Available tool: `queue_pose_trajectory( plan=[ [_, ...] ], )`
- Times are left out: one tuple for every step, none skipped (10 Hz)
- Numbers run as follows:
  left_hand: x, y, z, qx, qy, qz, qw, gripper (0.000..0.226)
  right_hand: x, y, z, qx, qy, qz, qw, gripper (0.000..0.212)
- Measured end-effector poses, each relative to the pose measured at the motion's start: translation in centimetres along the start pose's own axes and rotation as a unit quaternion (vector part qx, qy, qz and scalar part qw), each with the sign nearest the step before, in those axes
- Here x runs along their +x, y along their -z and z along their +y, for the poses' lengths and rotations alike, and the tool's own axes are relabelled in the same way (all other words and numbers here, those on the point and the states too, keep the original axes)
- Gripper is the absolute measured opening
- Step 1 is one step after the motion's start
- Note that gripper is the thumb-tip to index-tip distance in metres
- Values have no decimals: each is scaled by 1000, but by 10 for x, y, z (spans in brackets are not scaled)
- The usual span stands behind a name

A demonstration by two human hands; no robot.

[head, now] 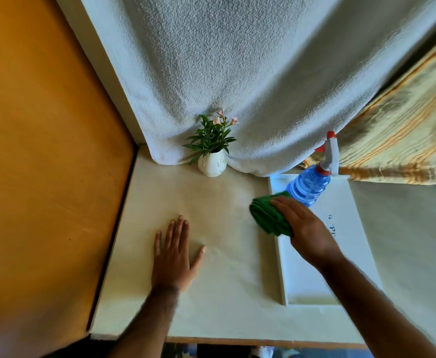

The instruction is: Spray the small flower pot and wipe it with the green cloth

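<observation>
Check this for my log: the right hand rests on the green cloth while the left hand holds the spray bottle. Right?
Not quite. The head view shows the left hand lying flat on the table, holding nothing; the spray bottle stands untouched in the white tray. The right hand does rest on the green cloth.

Left hand (pixel 173 257) lies flat, palm down, fingers spread, arm reaching forward from below. Right hand (pixel 306 229) is stretched further ahead, palm down, fingers curled in a grip, forearm angled in from the right
</observation>
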State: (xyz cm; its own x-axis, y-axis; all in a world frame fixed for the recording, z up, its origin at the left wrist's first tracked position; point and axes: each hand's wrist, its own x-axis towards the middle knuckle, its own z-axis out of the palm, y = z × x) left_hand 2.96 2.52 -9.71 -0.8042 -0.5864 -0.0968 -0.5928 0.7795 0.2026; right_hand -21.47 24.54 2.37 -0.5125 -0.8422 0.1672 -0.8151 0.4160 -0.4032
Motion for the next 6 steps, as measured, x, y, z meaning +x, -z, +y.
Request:
queue_pose_trajectory(
  plan=[
    [1,-1,1,-3,3,7,1000,86,-52,0,26,-54,-92,45,993,76],
    [-1,-2,2,0,1,24,1000,84,-86,-13,52,-76,-140,20,987,74],
    [-1,-2,1,8,0,26,1000,84,-111,-32,71,-96,-116,-63,987,80],
    [-1,-4,4,19,-3,24,1000,85,-122,-39,72,-142,-122,-126,974,80],
    [0,-6,2,22,-4,25,999,84,-121,-33,66,-146,-128,-166,967,94],
    [3,-6,2,8,-6,20,1000,85,-111,-18,56,-122,-135,-189,965,107]
  ],
)
